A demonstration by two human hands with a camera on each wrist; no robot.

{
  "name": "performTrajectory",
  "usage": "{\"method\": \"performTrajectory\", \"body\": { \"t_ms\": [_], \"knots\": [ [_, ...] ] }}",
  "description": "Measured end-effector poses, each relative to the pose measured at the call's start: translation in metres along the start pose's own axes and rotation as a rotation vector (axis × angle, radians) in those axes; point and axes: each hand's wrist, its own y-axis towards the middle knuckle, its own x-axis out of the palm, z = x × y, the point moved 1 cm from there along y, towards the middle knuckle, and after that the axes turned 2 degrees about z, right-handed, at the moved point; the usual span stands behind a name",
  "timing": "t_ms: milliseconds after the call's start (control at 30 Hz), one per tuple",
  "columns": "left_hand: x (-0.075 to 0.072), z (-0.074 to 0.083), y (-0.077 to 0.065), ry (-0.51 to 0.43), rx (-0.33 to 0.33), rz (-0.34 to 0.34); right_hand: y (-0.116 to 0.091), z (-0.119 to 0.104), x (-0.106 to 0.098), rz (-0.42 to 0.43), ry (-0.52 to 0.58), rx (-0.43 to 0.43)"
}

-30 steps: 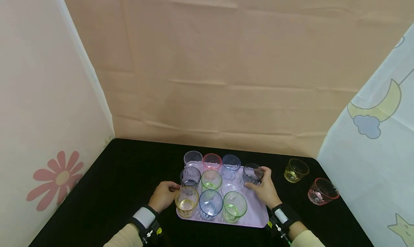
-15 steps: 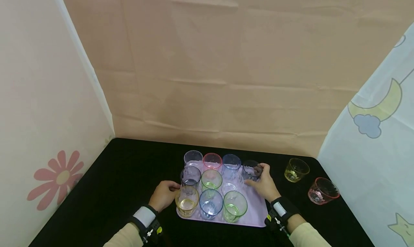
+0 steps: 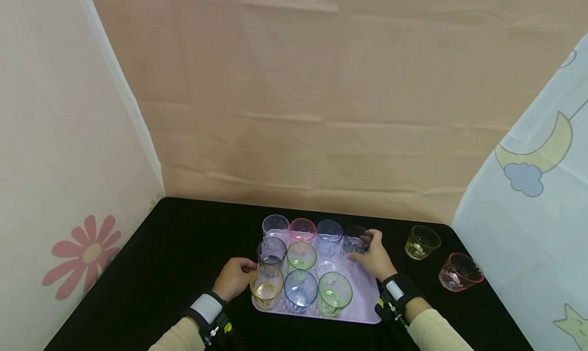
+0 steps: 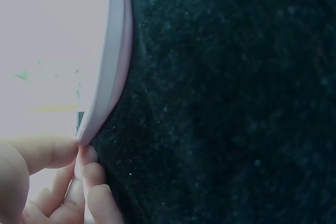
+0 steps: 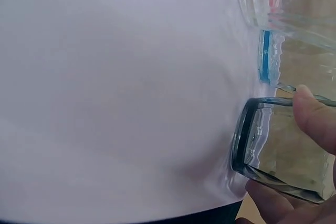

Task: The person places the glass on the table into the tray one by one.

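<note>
My left hand (image 3: 234, 278) pinches the left rim of the lilac tray (image 3: 365, 296), thumb on top and fingers below in the left wrist view. At the tray's back right corner, my right hand (image 3: 377, 260) grips a grey drinking glass (image 5: 289, 145) between thumb and fingers. The glass stands upright, its base right at the tray surface. Beside it, a blue glass (image 3: 329, 233), a red-rimmed glass (image 3: 302, 231) and a clear glass (image 3: 275, 226) make up the back row. Several more glasses, among them a yellow one (image 3: 266, 290) and a green one (image 3: 334, 295), fill the left and front.
Off the tray to the right, a yellow glass (image 3: 421, 243) and a tilted-looking pink glass (image 3: 461, 273) stand on the black table (image 3: 202, 233). Brown paper (image 3: 294, 111) hangs behind, and patterned white sheets (image 3: 528, 228) flank both sides.
My right hand has slid the grey glass a little back and left, in line with the back row. My left hand has stayed at the tray rim.
</note>
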Motion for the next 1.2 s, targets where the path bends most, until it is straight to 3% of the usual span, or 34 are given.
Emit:
{"method": "performTrajectory", "body": {
  "t_ms": [533, 800, 1200],
  "knots": [
    [0.001, 0.002, 0.001, 0.003, -0.014, -0.01, 0.002, 0.004, -0.001, 0.003, -0.047, -0.037],
    [0.001, 0.002, 0.002, 0.006, -0.006, -0.027, -0.002, -0.001, -0.007, -0.008, -0.078, 0.021],
    [0.001, -0.003, 0.003, 0.009, -0.005, -0.016, -0.016, -0.007, -0.022, -0.06, -0.012, 0.031]
  ]
}}
